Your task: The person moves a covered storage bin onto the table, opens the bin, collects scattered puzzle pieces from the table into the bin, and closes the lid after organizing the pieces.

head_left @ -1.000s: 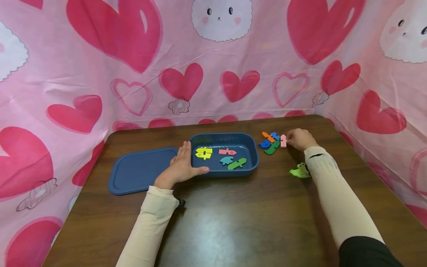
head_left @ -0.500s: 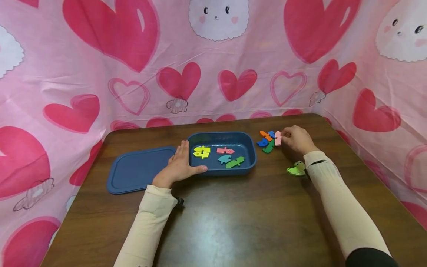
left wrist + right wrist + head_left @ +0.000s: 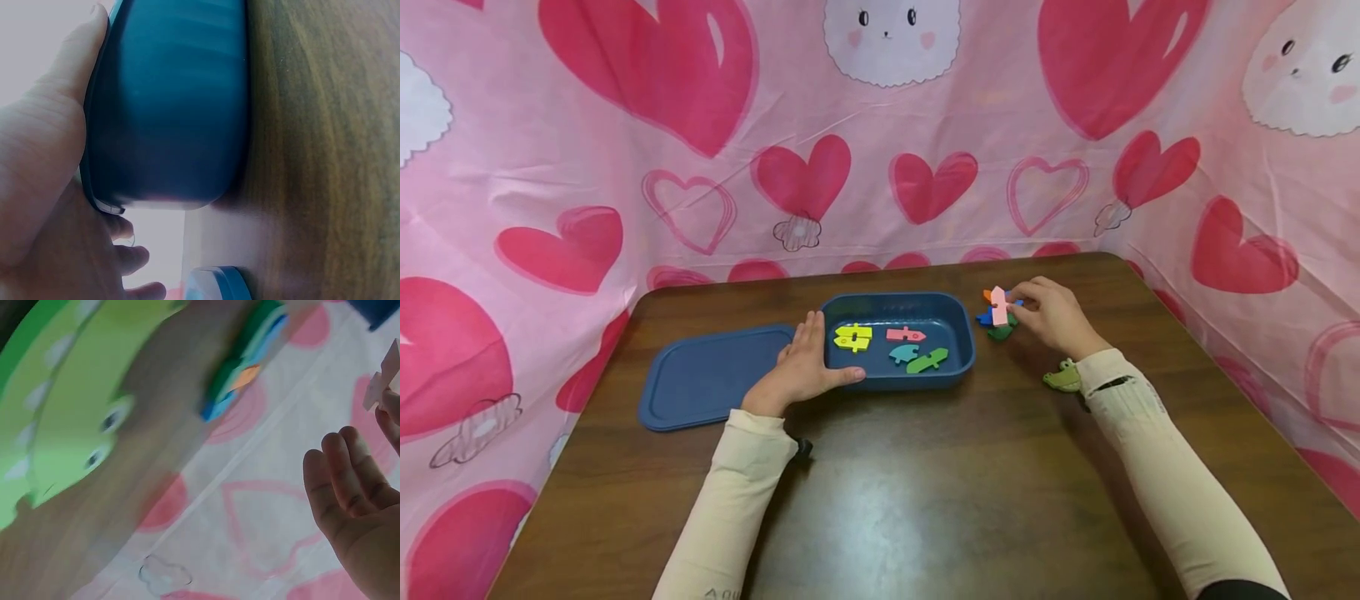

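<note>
The pink piece (image 3: 998, 306) is off the counter (image 3: 925, 500) now, pinched upright in the fingertips of the right hand (image 3: 1051, 315), whereas a second ago it stood on the wood at the right edge of the little heap; it has since travelled left and hangs just above that heap, so it looks lifted out and on its way toward the tray. From the right wrist view the same pink piece (image 3: 382, 381) shows at the fingertips while the other fingers (image 3: 340, 481) curl loosely beneath it. The heap (image 3: 997, 322) left behind, orange, blue and dark green pieces touching one another, lies just right of the blue tray (image 3: 955, 367). Inside the tray rest a yellow piece (image 3: 853, 337), a pink-red piece (image 3: 906, 335), a teal piece (image 3: 903, 353) and a green piece (image 3: 927, 361), none shifted. The left hand (image 3: 801, 371) has stayed where it was, fingers straight along the tray's left wall and thumb lying along its near wall, bracing rather than gripping; the left wrist view shows the palm flat against the tray (image 3: 169, 106). The blue lid (image 3: 700, 383) lies flat to the left, next to that hand. Near the right forearm, a green crocodile-faced piece (image 3: 1063, 377) sits alone on the counter. Pink heart-printed cloth (image 3: 587, 125) walls the far side.
</note>
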A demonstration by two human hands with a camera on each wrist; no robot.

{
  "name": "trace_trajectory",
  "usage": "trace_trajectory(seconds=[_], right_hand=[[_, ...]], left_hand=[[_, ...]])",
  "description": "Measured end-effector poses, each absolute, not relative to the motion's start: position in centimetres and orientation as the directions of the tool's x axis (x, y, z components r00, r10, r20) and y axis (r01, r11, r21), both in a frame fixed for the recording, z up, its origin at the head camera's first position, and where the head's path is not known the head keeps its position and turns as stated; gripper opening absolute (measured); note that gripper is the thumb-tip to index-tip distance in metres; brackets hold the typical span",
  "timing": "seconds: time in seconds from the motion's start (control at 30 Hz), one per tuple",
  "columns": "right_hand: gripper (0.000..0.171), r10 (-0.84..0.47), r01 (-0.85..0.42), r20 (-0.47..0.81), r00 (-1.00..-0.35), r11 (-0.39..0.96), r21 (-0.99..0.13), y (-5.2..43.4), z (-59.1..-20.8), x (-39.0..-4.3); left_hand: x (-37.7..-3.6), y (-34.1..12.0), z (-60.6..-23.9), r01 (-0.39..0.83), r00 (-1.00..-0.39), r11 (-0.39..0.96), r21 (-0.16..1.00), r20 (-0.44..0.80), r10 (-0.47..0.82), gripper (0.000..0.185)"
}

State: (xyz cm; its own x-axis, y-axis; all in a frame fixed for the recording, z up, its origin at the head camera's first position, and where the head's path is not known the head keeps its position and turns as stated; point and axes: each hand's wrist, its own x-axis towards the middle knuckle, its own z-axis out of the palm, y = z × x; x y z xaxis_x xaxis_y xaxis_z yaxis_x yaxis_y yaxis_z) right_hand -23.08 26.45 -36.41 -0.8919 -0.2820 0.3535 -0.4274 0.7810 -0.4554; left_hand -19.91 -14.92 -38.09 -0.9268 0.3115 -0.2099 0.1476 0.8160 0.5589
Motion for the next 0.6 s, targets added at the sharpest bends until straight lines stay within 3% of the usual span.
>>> trace_trajectory(seconds=[0.27,0.6], right_hand=[[0.006,-0.337,-0.538,0.438,-0.833,0.678,-0.501,22.4,-34.7,-22.3],[0.008,-0.456,-0.546,0.301,-0.837,0.661,-0.514,16.3,-34.0,-21.5]], left_hand=[[-20.1,-15.0,-38.1,0.152,-0.927,0.826,0.543,-0.211,0.31,0.133],[-20.2,-15.0,-38.3,0.16,-0.928,0.829,0.536,-0.204,0.311,0.133]])
